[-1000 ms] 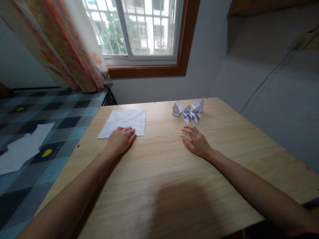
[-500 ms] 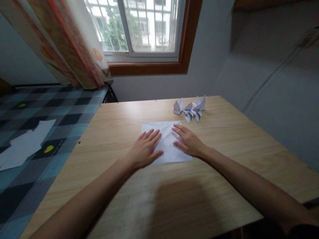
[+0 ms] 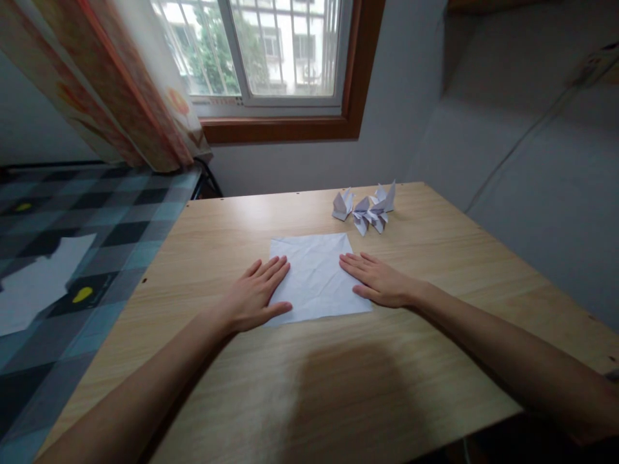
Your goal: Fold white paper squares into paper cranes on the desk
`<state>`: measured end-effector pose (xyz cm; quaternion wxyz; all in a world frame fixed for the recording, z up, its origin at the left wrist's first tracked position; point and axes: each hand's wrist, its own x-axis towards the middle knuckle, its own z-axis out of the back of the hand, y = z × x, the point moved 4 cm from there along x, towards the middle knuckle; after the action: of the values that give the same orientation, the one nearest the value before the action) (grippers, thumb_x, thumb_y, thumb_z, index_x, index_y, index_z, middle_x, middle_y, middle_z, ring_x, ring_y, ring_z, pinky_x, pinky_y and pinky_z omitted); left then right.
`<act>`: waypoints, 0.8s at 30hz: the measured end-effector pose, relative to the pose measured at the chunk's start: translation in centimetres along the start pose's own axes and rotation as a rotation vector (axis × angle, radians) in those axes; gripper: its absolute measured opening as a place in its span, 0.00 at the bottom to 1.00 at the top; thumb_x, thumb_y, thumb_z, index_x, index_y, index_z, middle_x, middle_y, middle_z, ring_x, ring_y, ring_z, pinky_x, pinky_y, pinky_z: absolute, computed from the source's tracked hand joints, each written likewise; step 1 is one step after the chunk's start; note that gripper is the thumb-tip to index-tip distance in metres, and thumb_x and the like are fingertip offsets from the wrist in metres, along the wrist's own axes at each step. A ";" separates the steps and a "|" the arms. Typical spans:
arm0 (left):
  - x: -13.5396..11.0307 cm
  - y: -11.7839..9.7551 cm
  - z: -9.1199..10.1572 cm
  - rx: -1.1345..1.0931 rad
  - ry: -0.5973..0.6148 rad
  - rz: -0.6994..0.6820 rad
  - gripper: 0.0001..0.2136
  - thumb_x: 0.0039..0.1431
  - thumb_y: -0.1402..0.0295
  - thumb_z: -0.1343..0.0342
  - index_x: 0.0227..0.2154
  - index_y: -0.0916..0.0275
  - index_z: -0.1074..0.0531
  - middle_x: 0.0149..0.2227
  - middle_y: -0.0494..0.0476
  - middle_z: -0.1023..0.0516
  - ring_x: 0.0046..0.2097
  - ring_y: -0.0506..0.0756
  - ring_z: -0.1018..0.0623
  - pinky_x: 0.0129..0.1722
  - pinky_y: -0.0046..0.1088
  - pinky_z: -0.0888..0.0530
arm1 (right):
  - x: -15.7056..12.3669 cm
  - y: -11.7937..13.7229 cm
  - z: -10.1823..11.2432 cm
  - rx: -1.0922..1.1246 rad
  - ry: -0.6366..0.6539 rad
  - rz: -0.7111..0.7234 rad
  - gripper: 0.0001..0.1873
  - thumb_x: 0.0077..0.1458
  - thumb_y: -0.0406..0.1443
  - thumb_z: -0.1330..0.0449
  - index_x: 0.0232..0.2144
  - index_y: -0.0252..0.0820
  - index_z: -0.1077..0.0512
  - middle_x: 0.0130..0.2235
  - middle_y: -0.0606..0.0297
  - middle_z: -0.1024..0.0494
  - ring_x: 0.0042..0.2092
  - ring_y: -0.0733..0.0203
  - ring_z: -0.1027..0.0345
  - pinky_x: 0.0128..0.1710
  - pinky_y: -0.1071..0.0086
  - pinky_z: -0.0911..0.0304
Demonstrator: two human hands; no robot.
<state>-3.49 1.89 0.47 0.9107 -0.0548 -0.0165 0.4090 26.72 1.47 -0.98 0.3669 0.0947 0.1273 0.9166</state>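
Paper (image 3: 316,277) laid flat on the table (image 3: 232,386), creased but not folded into shape.
Its left side is partly covered by the left hand (image 3: 261,293), its right by the right hand (image 3: 380,280), both spread flat, nothing pinched; beyond, grouped figures (image 3: 362,214) appear fully folded.

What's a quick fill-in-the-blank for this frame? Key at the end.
1. The left hand and the right hand are turned palm ____ at opposite sides of the white sheet.
2. Beyond the sheet, the folded paper pieces are nearer the ____ hand.
3. The checked cloth is on the person's ____, beside the wooden table.
4. The flowered curtain hangs at the left of the ____.

Missing words: down; right; left; window.
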 end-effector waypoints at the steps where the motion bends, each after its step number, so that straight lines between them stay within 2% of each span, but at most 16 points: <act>1: -0.4 0.2 0.1 -0.015 0.022 -0.025 0.37 0.63 0.44 0.54 0.69 0.61 0.48 0.71 0.65 0.48 0.71 0.64 0.45 0.69 0.49 0.51 | -0.4 -0.4 0.2 0.028 0.005 0.011 0.32 0.64 0.38 0.48 0.69 0.41 0.46 0.70 0.53 0.46 0.71 0.50 0.54 0.69 0.45 0.56; 5: -1.6 1.0 0.9 -0.087 0.093 -0.079 0.29 0.66 0.58 0.58 0.69 0.54 0.48 0.71 0.55 0.48 0.72 0.60 0.47 0.69 0.48 0.51 | -1.1 -1.3 0.7 0.118 0.022 0.041 0.36 0.56 0.29 0.49 0.67 0.45 0.43 0.69 0.58 0.41 0.70 0.51 0.51 0.69 0.42 0.57; 7: -1.8 1.2 1.3 -0.117 0.090 -0.085 0.28 0.65 0.63 0.58 0.68 0.51 0.46 0.70 0.52 0.45 0.71 0.59 0.45 0.69 0.47 0.49 | -1.0 -1.5 1.0 0.147 -0.018 0.055 0.35 0.55 0.29 0.48 0.66 0.46 0.40 0.67 0.58 0.38 0.69 0.50 0.47 0.68 0.42 0.54; 9: -1.9 1.3 1.4 -0.128 0.062 -0.071 0.26 0.66 0.63 0.57 0.67 0.50 0.44 0.69 0.51 0.41 0.70 0.59 0.42 0.68 0.48 0.47 | -0.9 -1.4 1.2 0.158 -0.088 0.073 0.32 0.58 0.31 0.47 0.64 0.46 0.37 0.65 0.56 0.34 0.67 0.49 0.43 0.66 0.43 0.49; 14: -1.6 1.3 1.1 -0.104 0.003 -0.045 0.25 0.68 0.54 0.55 0.65 0.49 0.40 0.68 0.53 0.38 0.69 0.60 0.39 0.67 0.48 0.44 | -0.5 -1.0 1.0 0.106 -0.229 0.072 0.22 0.62 0.33 0.46 0.57 0.47 0.28 0.58 0.54 0.25 0.60 0.50 0.33 0.60 0.48 0.38; 18: -1.8 1.2 1.3 -0.162 -0.006 -0.062 0.26 0.68 0.49 0.59 0.64 0.49 0.39 0.67 0.53 0.37 0.68 0.61 0.38 0.67 0.49 0.44 | -0.2 -0.7 1.0 0.112 -0.316 0.058 0.17 0.62 0.32 0.47 0.49 0.45 0.23 0.51 0.55 0.21 0.54 0.51 0.29 0.54 0.51 0.34; 21: -2.2 1.5 1.7 -0.255 -0.043 -0.076 0.33 0.62 0.39 0.61 0.64 0.50 0.37 0.66 0.55 0.34 0.67 0.64 0.37 0.67 0.50 0.43 | -0.1 -0.1 1.6 0.196 -0.388 -0.001 0.13 0.63 0.34 0.47 0.37 0.44 0.21 0.43 0.57 0.18 0.47 0.53 0.26 0.50 0.55 0.33; 24: -2.5 1.9 1.6 -0.394 -0.119 -0.066 0.42 0.55 0.31 0.66 0.63 0.52 0.36 0.62 0.59 0.29 0.64 0.67 0.32 0.64 0.52 0.39 | -0.1 0.4 2.0 0.259 -0.445 -0.170 0.17 0.63 0.40 0.46 0.23 0.43 0.27 0.29 0.62 0.22 0.35 0.57 0.28 0.39 0.62 0.33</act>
<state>-6.70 1.38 1.84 0.8928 -0.2071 -0.1516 0.3702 27.05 1.45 1.04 0.4461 0.3288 0.1673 0.8154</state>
